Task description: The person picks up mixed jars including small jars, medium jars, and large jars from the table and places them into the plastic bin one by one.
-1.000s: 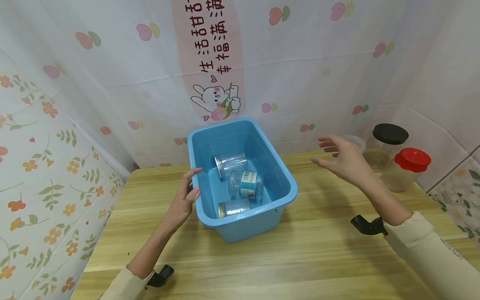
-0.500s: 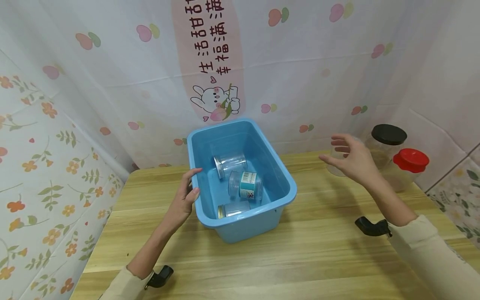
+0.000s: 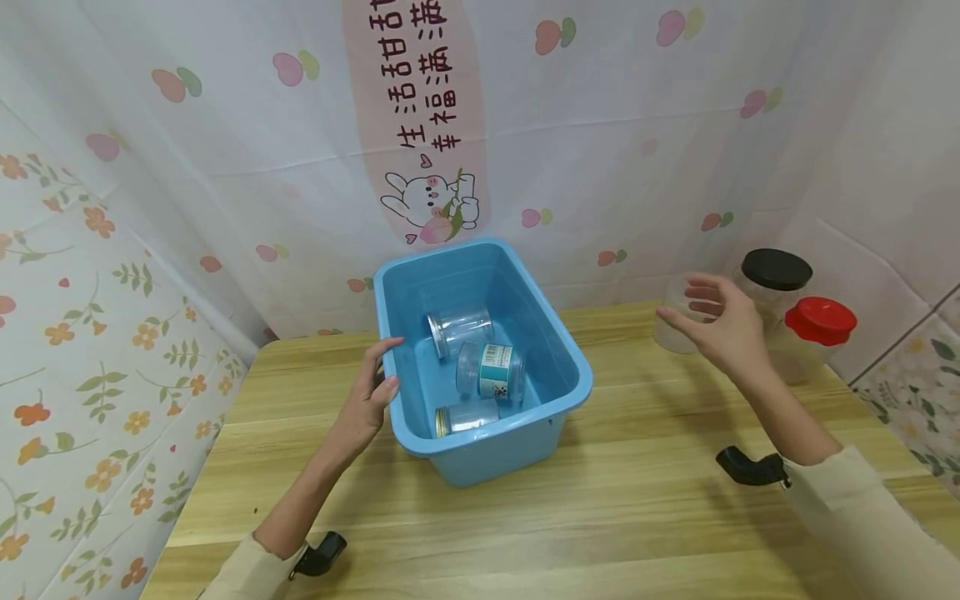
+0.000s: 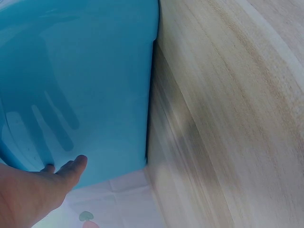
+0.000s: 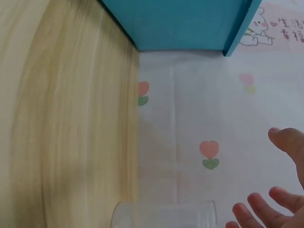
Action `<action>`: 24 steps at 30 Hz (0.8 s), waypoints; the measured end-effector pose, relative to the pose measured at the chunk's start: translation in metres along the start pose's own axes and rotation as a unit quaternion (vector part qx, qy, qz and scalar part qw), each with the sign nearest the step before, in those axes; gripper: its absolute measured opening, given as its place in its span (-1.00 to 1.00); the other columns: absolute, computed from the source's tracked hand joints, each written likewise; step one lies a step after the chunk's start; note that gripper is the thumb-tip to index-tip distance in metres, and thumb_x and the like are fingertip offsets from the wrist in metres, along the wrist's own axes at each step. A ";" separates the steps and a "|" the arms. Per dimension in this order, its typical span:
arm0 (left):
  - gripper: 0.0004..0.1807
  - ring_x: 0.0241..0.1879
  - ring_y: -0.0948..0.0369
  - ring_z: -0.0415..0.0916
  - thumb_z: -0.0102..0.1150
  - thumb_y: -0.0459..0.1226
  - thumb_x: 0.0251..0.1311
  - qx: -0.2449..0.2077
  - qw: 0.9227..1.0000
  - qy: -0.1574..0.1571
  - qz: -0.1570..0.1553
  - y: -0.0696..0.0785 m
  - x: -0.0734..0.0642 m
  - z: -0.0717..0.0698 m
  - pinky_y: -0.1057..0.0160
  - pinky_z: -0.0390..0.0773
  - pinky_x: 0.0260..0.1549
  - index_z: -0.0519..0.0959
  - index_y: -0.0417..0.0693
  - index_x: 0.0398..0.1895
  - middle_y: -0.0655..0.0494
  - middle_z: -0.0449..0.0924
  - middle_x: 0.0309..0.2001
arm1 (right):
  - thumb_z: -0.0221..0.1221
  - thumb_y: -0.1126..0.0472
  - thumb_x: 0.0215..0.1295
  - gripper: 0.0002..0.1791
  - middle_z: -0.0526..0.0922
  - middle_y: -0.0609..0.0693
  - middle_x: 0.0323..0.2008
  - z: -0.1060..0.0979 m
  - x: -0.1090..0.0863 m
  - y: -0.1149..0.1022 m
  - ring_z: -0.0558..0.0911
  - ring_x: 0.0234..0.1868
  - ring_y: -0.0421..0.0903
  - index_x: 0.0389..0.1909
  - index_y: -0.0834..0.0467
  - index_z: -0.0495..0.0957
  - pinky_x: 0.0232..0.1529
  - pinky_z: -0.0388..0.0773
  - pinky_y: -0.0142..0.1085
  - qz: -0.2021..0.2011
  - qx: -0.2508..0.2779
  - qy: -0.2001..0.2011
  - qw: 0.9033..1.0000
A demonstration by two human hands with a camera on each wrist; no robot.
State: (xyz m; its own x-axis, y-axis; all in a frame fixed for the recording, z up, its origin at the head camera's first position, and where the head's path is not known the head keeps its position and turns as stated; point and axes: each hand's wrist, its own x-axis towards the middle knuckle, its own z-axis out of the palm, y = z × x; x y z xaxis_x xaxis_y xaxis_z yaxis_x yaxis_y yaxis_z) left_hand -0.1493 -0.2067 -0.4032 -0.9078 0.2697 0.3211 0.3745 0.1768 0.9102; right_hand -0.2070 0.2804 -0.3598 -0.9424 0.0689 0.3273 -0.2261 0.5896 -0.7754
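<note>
My left hand [image 3: 367, 392] grips the left rim of a blue plastic basin [image 3: 480, 462], thumb and index finger over the edge. In the left wrist view its other fingers lie along the basin's outer wall [image 4: 104, 95]. Three clear jars lie on their sides inside: one silver-rimmed [image 3: 465, 329], one with a teal label [image 3: 495, 371], one gold-rimmed [image 3: 468, 415]. My right hand [image 3: 723, 325], fingers spread and gently curved, hovers by a clear lidless jar [image 3: 672, 333] and overlaps it. The right wrist view shows that clear jar [image 5: 164, 216] upper end beside the fingertips, nothing in the hand.
Behind the right hand stand a black-lidded clear jar [image 3: 776, 271] and a red-lidded clear jar [image 3: 821, 321]. A wooden table [image 3: 525, 533] carries everything. A patterned white curtain [image 3: 600, 150] hangs along the back, and a floral one [image 3: 97, 375] at the left.
My right hand has moved to the right, from in front of the lidless jar towards the lidded jars, uncovering more of it. My left hand and the basin have kept their place.
</note>
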 end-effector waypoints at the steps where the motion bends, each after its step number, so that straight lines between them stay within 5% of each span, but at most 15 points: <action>1: -0.43 0.31 -0.44 0.13 -0.21 -0.19 0.47 0.001 1.000 0.000 0.000 0.000 0.000 0.000 -0.38 0.45 0.03 0.07 0.02 0.52 -0.24 -0.12 0.52 | 0.40 -0.02 0.26 -0.19 0.48 0.30 0.24 -0.001 -0.001 0.001 0.51 0.16 0.32 0.41 0.25 0.32 -0.05 0.50 -0.42 0.003 -0.001 0.005 1.000; 5: -0.42 0.31 -0.45 0.13 -0.22 -0.19 0.47 0.000 1.000 0.001 0.001 0.001 0.000 0.000 -0.39 0.45 0.03 0.05 -0.03 0.52 -0.24 -0.13 0.53 | 0.38 -0.05 0.27 -0.12 0.40 0.34 0.31 -0.002 -0.003 0.005 0.45 0.22 0.36 0.45 0.28 0.24 0.12 0.53 -0.07 0.021 -0.008 0.020 1.000; 8: -0.42 0.31 -0.46 0.12 -0.22 -0.19 0.47 -0.001 1.000 0.003 0.000 0.001 0.000 0.000 -0.39 0.44 0.03 0.06 -0.01 0.52 -0.24 -0.14 0.53 | 0.37 -0.08 0.27 -0.05 0.29 0.36 0.37 -0.001 -0.005 0.006 0.36 0.29 0.39 0.50 0.28 0.16 0.19 0.36 0.28 0.035 -0.011 0.029 0.999; 17: -0.44 0.31 -0.43 0.15 -0.21 -0.20 0.47 0.003 1.000 0.007 0.005 0.000 0.001 0.001 -0.38 0.45 0.02 0.11 0.12 0.51 -0.23 -0.11 0.52 | 0.38 -0.04 0.25 0.04 0.06 0.31 0.48 0.002 -0.008 0.011 0.09 0.43 0.34 0.54 0.28 0.00 0.31 0.08 0.38 0.033 -0.016 0.065 0.997; 24: -0.44 0.30 -0.45 0.15 -0.21 -0.20 0.47 0.003 1.000 0.005 0.006 -0.001 0.001 0.001 -0.38 0.46 0.01 0.11 0.11 0.51 -0.25 -0.11 0.52 | 0.37 -0.13 0.22 0.19 -0.15 0.31 0.51 0.006 -0.010 0.018 0.00 0.44 0.37 0.59 0.17 -0.23 0.30 0.03 0.42 0.074 -0.003 0.050 0.996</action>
State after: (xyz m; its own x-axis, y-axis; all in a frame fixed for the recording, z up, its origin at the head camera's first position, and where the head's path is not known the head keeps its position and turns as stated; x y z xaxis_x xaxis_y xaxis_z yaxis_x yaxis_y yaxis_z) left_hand -0.1501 -0.2060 -0.4039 -0.9053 0.2621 0.3343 0.3862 0.1797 0.9047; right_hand -0.2031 0.2856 -0.3807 -0.9360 0.2352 0.2619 -0.0846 0.5720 -0.8159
